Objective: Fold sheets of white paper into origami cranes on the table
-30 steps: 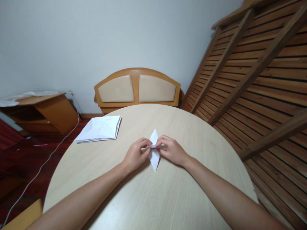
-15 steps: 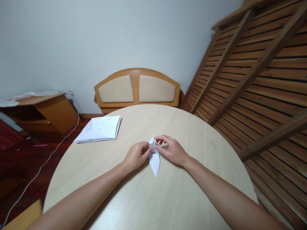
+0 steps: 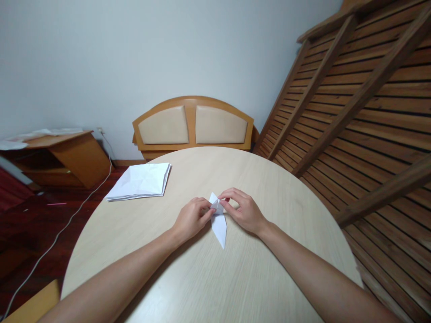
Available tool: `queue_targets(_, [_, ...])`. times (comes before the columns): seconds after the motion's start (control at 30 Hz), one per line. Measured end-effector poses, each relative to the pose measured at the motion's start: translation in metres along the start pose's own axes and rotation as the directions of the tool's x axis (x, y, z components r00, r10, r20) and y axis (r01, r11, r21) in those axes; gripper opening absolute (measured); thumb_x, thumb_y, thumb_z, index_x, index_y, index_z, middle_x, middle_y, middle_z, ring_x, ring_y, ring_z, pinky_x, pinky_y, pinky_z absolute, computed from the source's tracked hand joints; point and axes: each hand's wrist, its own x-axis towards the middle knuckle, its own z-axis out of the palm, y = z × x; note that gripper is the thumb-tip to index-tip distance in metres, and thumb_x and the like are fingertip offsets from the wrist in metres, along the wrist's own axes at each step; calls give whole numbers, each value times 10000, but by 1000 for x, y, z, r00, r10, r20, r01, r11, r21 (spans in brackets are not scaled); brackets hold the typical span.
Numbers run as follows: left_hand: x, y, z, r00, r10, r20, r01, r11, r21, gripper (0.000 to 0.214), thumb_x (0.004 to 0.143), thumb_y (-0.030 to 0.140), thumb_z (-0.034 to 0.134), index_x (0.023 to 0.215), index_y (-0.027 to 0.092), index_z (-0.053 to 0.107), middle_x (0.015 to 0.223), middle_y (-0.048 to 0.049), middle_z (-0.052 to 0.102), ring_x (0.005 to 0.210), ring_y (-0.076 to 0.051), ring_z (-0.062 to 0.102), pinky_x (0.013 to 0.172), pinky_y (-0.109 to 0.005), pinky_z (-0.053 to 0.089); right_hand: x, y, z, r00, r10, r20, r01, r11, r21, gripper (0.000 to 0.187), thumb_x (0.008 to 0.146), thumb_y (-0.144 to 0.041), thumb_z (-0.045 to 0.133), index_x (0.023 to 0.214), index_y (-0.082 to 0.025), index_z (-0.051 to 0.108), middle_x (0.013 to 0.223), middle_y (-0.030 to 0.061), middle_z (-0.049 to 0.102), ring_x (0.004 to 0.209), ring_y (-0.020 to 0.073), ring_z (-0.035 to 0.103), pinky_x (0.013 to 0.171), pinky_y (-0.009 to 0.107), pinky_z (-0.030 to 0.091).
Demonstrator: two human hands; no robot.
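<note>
A small piece of folded white paper (image 3: 219,229) is held over the round table (image 3: 269,269), its long pointed flap reaching toward me and a shorter tip pointing away. My left hand (image 3: 192,217) pinches its left side between thumb and fingers. From the right, my right hand (image 3: 243,210) grips the upper flap, thumb and forefinger closed on the paper. The fingertips hide parts of the folds in the middle.
A stack of creased white paper sheets (image 3: 141,180) lies at the table's far left. Beyond the table stands a padded headboard (image 3: 191,123). Wooden slats (image 3: 353,112) lean on the right. At left are a wooden cabinet (image 3: 81,157) and a white cable (image 3: 63,229) along the floor.
The folded paper has turned slightly, its near point swinging a little to the right. My right thumb and fingers have shifted slightly on the upper flap. Both hands still hold the paper.
</note>
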Motion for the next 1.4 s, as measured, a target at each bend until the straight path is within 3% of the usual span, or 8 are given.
queue_targets(0.33, [1, 2, -2, 1000, -20, 11, 21, 999, -27, 215, 948, 264, 570, 787, 181, 685, 821, -42, 657, 765, -175, 578, 660, -273, 391, -1, 5, -4, 999, 51, 14, -51, 998, -31, 88, 948, -196, 559, 911, -224, 634, 924, 38, 682, 884, 192, 639, 838, 351, 500])
queue_targets(0.53, [1, 3, -2, 1000, -24, 18, 24, 1000, -18, 211, 938, 256, 565, 787, 184, 693, 816, -43, 665, 753, -174, 580, 661, -278, 398, -1, 5, -2, 999, 42, 21, -42, 999, -21, 31, 911, -244, 638, 893, -221, 650, 908, 39, 692, 864, 192, 644, 821, 352, 509])
queue_targets(0.7, [1, 2, -1, 1000, -19, 12, 19, 999, -26, 199, 938, 263, 574, 809, 189, 706, 825, -45, 673, 768, -180, 597, 669, -277, 412, -3, 5, 2, 996, 87, -13, -87, 996, 1, 113, 898, -239, 660, 1011, -230, 667, 966, 39, 719, 907, 196, 668, 845, 364, 522])
queue_targets(1.1, [-1, 4, -2, 1000, 6, 22, -6, 1000, 17, 206, 958, 257, 571, 827, 191, 716, 852, -51, 684, 809, -189, 611, 716, -289, 431, -1, 4, 6, 997, -51, -62, 54, 998, 44, 77, 924, -198, 657, 931, -251, 712, 947, 32, 762, 928, 203, 701, 863, 386, 541])
queue_targets(1.4, [-1, 3, -1, 1000, 18, 14, -18, 998, 53, 229, 968, 283, 563, 814, 191, 707, 840, -47, 677, 800, -183, 615, 714, -292, 456, -1, 5, 4, 980, -197, 30, 199, 975, -100, 99, 935, -203, 655, 1001, -238, 720, 1016, 47, 765, 965, 209, 693, 868, 402, 517])
